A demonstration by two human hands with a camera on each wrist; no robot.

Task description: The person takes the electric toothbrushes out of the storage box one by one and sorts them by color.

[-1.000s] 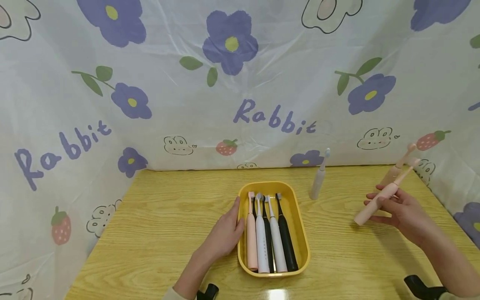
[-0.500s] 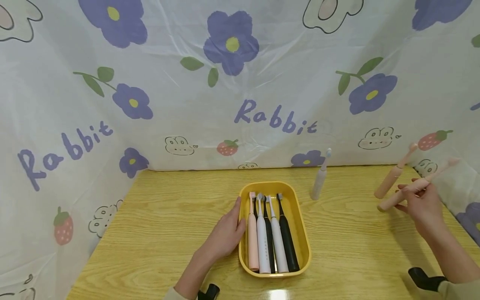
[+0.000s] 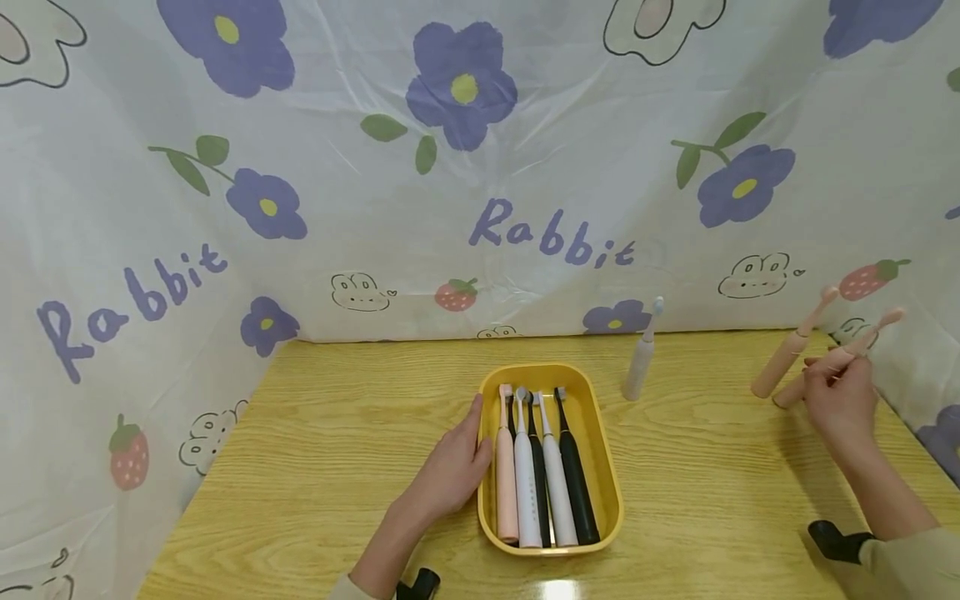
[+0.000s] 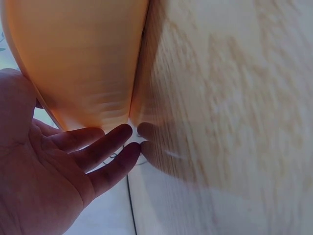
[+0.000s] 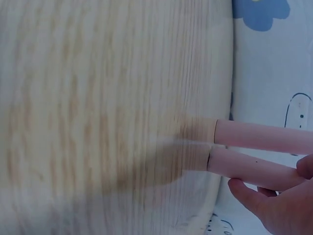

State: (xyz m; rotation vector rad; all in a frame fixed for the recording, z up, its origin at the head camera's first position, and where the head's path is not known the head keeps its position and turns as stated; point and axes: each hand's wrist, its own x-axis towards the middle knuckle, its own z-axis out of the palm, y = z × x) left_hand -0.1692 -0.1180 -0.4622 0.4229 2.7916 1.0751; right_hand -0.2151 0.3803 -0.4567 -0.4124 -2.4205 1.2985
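Observation:
My right hand (image 3: 842, 402) pinches the handle of a pink electric toothbrush (image 3: 890, 317) at the right of the table. It stands nearly upright, its base at or just over the tabletop. Close beside it stands a second pink electric toothbrush (image 3: 780, 364); in the right wrist view the held handle (image 5: 254, 170) and the standing handle (image 5: 264, 136) are almost parallel. My left hand (image 3: 450, 467) rests against the left side of a yellow tray (image 3: 609, 467). In the left wrist view its fingers (image 4: 110, 147) lie loosely extended by the tray's outer wall (image 4: 83, 58).
Inside the tray lie several electric toothbrushes: a pink one (image 3: 506, 483), white ones (image 3: 527, 492) and black ones (image 3: 576, 483). A whitish electric toothbrush (image 3: 640, 364) stands upright behind the tray to the right. A patterned curtain (image 3: 420, 233) borders the wooden table (image 3: 337, 433).
My right hand has carried the pink toothbrush right and back, bringing it more upright beside the standing pink one. The left hand and the tray have stayed in place.

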